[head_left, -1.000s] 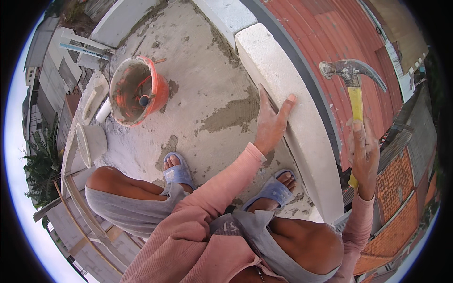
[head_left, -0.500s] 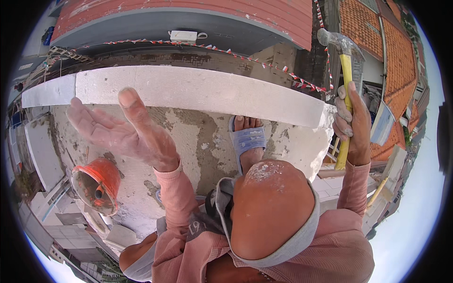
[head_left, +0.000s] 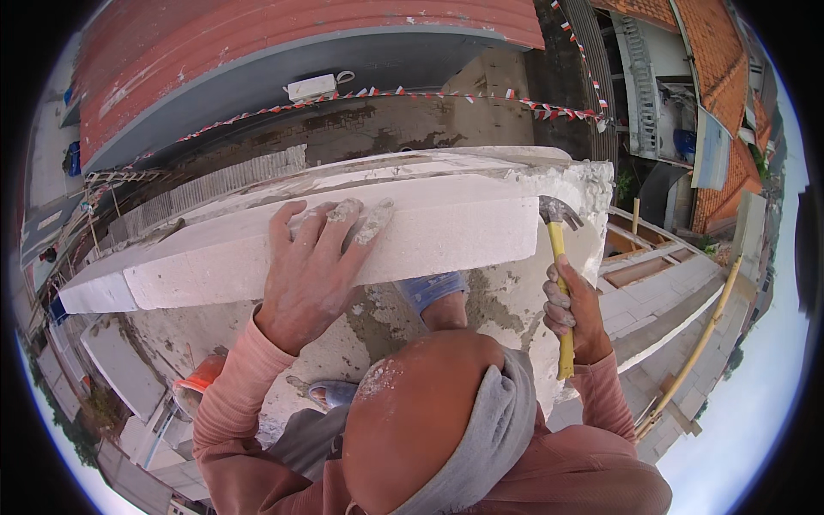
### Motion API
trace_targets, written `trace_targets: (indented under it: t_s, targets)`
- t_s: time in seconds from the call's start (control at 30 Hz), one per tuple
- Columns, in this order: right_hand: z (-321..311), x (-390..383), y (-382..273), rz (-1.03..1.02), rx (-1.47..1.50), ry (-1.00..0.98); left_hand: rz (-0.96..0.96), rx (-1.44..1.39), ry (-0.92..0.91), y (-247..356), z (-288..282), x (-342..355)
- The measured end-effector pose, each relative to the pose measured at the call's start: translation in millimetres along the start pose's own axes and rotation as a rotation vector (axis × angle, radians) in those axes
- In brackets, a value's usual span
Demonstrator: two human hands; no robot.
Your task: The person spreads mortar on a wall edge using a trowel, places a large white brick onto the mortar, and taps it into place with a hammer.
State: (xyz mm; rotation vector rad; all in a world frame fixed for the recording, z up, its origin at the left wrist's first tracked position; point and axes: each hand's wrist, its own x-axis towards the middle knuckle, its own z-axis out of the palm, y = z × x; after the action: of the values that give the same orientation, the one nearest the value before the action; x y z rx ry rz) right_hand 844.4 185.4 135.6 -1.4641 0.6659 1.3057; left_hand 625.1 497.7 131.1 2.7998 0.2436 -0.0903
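Observation:
A long white lightweight concrete block (head_left: pixel 455 227) lies along the wall, the last of a row of such blocks. My left hand (head_left: pixel 305 287) rests on it with dusty fingers spread, fingertips lying over its upper edge. In my right hand (head_left: pixel 579 318) is a claw hammer (head_left: pixel 557 245), gripped round its yellow handle. The hammer's head is at the block's right end and seems to touch it. Dried mortar marks the rough ledge (head_left: pixel 506 322) below the block.
My sandalled foot (head_left: pixel 433 296) stands on the ledge, partly behind the block. An orange bucket (head_left: pixel 204 374) sits at the left, mostly behind my sleeve. Red and white bunting (head_left: pixel 378 92) crosses above the ground far below. A bamboo pole (head_left: pixel 699 343) lies at the right.
My left hand has come down from the air onto the block. The raised hammer has been lowered to the block's right end. My view has shifted, with the bucket now mostly covered.

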Motion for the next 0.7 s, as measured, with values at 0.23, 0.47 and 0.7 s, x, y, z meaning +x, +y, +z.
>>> trace_targets:
  t_s: [0.23, 0.47, 0.7]
  targets:
    - [-5, 1, -5, 0.054, -0.047, -0.002, 0.029, 0.055, -0.069, -5, -4, 1]
    - [-3, -2, -18, 0.166, -0.144, -0.01, 0.001, -0.005, -0.109, -3, -9, 7]
    - [-20, 14, -29, -0.074, -0.04, 0.158, -0.048, -0.014, -0.117, 0, -11, 11]
